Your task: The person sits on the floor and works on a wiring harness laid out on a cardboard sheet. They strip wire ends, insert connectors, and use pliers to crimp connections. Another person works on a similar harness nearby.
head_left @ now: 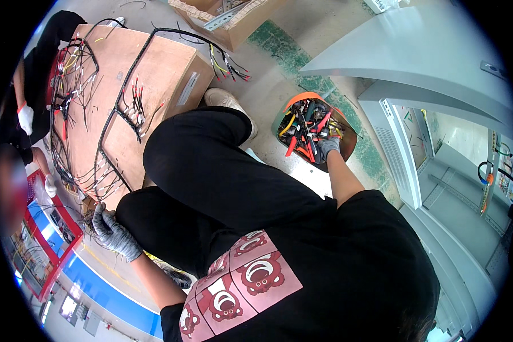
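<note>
Apparently, the black wiring harness [118,106] is already bundled across the wooden surface [168,74], its ends unconnected; your left hand [116,232] curls near them, your right hand [329,146] dips into the tool bin [300,97], both grips unclear.

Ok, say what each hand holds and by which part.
Cannot be told: right hand is among the tools, left hand by the wires; neither grip shows clearly.

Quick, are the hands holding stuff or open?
Left hand: near the black wire bundle; can't tell if it's gripping.
Right hand: in the tool bin, partly hidden; can't tell if it's gripping.
</note>
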Demonstrator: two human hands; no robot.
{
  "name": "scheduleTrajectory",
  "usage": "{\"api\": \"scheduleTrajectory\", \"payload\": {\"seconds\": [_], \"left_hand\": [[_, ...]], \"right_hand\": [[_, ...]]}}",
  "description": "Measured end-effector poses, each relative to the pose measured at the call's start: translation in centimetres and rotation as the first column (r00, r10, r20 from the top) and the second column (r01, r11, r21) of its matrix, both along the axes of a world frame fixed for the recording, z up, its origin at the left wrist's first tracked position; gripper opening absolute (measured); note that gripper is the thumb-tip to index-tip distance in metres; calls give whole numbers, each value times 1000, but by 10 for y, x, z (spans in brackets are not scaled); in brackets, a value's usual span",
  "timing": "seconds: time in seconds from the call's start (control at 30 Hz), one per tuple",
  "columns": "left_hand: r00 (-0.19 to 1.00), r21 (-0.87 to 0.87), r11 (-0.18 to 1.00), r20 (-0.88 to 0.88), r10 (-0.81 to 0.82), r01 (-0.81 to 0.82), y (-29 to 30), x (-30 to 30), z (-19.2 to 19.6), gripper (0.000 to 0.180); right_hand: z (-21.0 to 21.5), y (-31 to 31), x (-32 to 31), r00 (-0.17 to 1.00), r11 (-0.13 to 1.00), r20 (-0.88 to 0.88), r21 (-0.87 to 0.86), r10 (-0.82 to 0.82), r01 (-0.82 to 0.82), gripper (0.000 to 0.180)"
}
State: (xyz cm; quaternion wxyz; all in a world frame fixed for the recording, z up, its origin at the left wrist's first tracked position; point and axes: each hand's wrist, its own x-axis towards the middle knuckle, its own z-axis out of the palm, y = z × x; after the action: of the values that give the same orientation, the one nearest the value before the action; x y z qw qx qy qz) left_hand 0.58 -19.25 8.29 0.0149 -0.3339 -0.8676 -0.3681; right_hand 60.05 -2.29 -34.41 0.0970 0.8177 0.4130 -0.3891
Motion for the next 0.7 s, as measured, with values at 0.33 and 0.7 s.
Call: {"api": "scheduleTrajectory", "payload": {"seconds": [0.33,0.7], "left_hand": [[1000,-12,1000,-12,5,-5,14,2,1,19],[1000,-39,999,-13,14,-14,11,6,4,20]], "right_hand": [[58,11,-18,719,766,-266,-214,-642,606,26],[149,-4,-54,488,623,-578,-46,-654,781,38]]}}
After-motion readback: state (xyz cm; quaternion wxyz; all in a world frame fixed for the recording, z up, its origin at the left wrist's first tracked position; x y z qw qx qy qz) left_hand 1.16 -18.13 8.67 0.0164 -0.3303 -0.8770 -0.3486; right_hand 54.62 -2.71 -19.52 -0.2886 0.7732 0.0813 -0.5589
